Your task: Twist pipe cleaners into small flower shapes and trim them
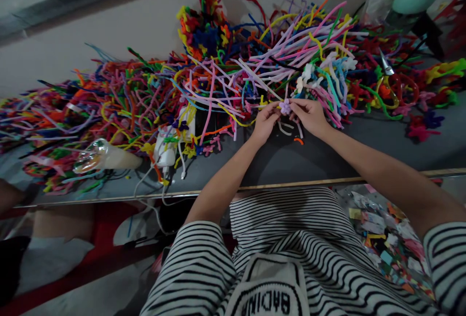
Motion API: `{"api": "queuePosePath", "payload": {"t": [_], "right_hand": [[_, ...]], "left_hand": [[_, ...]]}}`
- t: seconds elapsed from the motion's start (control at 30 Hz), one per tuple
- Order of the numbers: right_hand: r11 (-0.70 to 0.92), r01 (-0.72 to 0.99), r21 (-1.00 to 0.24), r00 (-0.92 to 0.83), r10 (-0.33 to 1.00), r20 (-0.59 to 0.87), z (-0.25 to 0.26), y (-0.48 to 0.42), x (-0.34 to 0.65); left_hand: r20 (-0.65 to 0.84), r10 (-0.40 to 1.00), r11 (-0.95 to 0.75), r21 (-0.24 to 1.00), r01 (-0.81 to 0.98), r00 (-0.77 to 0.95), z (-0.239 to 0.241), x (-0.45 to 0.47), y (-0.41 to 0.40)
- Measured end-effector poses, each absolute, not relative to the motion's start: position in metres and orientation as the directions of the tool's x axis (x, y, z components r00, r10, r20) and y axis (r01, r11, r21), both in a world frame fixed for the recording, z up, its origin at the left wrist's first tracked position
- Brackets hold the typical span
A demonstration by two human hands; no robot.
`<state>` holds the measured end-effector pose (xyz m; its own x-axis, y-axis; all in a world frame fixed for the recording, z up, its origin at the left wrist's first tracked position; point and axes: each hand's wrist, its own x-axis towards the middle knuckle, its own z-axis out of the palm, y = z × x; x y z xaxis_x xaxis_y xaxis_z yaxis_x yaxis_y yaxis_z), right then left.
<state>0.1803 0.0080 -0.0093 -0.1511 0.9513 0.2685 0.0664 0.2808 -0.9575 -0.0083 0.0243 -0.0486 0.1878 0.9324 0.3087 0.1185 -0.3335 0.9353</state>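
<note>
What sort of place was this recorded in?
Probably a craft workshop: pipe cleaners in many colours are heaped along a grey table, scissors lie among them, and the left hand and right hand hold a small purple flower.

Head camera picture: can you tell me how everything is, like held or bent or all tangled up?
Flower: pinched by both hands
Left hand: closed on the flower
Right hand: closed on the flower
Pipe cleaners: heaped, tangled
Orange piece: bent, lying on the table
Scissors: unheld, can't tell if open
Cup: unheld, can't tell if upright
Scraps: piled below table level
</note>
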Motion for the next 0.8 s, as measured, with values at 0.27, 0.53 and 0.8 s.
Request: {"api": "queuePosePath", "payload": {"t": [0.27, 0.53, 0.8], "right_hand": [[0.352, 0.172, -0.920, -0.113, 0.935, 0.337, -0.0060, 0.0078, 0.1836], [0.393, 0.174, -0.903, -0.142, 0.917, 0.372, -0.0081, 0.0055, 0.1828], [0.475, 0.320, -0.819, -0.149, 0.880, 0.452, -0.0072, 0.0024, 0.1849]], "left_hand": [[0.314, 0.938, -0.330, 0.937, 0.110, 0.146, -0.0415, -0.0037, 0.0170], [0.187, 0.979, -0.193, 0.979, 0.070, 0.082, -0.0445, -0.0005, 0.0169], [0.307, 0.948, -0.313, 0.946, 0.088, 0.082, -0.0375, 0.0011, 0.0136]]}}
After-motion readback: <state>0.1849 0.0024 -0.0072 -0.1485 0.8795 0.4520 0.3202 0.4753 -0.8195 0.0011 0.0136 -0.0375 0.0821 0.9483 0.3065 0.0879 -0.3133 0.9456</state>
